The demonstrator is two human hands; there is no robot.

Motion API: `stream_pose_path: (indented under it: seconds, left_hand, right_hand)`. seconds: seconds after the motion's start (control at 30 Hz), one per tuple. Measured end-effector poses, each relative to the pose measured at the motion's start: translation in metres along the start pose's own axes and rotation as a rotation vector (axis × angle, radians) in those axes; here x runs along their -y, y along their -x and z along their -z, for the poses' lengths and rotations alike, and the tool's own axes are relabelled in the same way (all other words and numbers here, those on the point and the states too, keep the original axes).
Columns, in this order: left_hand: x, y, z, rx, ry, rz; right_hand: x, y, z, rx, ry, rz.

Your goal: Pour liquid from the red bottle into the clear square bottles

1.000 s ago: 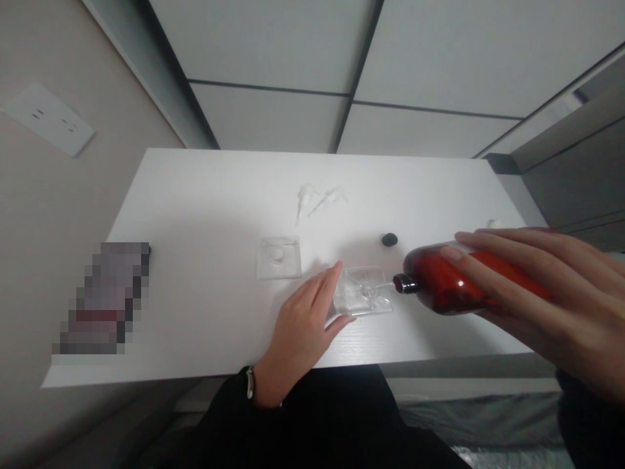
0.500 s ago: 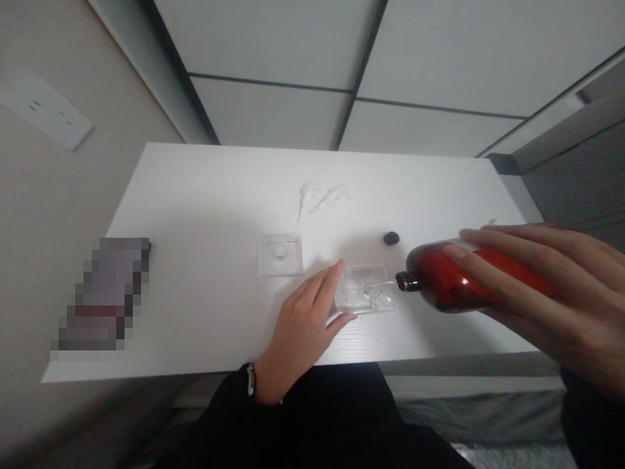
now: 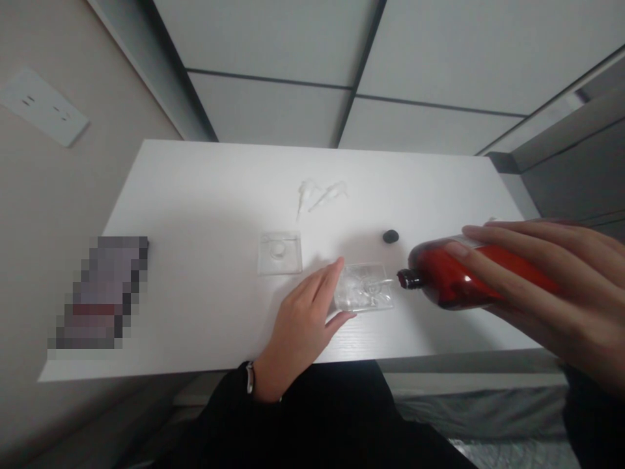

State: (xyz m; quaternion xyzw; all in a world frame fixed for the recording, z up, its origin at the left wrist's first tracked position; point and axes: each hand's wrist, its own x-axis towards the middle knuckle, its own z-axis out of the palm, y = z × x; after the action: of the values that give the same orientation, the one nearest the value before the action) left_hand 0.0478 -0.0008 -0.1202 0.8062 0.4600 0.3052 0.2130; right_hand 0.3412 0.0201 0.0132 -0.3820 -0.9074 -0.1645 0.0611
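My right hand (image 3: 547,273) is wrapped round a reddish-brown bottle (image 3: 452,286), tipped on its side above the table. The uncapped dark neck points left at a small clear plastic box (image 3: 356,301). Clear liquid shows in that box, and a thin clear streak lies between it and the bottle's mouth. My left hand (image 3: 305,316) steadies the box from its left side, thumb at the near edge and fingers at the far edge. Left of it lies a clear square lid-like piece (image 3: 280,254) with a round raised centre. The small black cap (image 3: 390,236) rests beyond the box.
Two small whitish translucent pieces with pointed ends (image 3: 319,197) lie farther back on the white table (image 3: 195,195). A blurred-out flat object (image 3: 100,293) is at the table's left side. Wall sockets (image 3: 45,107) and pale panels (image 3: 273,111) stand around the table.
The bottle's mouth has shifted slightly right and up, away from the box. The clear streak near the neck looks shorter. My left hand stays in place on the box.
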Motion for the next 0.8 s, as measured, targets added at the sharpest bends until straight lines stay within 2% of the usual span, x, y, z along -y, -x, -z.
stream_pose_path:
  seconds: [0.1,0.27,0.63,0.8]
  left_hand:
    - [-0.0007,-0.0001,0.0005,0.0,0.002,-0.002]
    - [-0.0016,-0.0004,0.0009,0.007,0.001,0.01]
    - [-0.0014,-0.0008,-0.0002,0.008,0.005,0.002]
    - [-0.0017,-0.0003,-0.0002,0.002,0.007,0.001]
  right_hand:
    - [-0.0014,0.0004,0.001,-0.038,0.026,0.042]
    - [-0.0002,0.0,0.005,0.035,-0.03,-0.016]
    - [-0.0038,-0.0007,0.0043,-0.042,0.039,0.069]
    - [-0.0019,-0.0018,0.0075,0.017,-0.009,0.034]
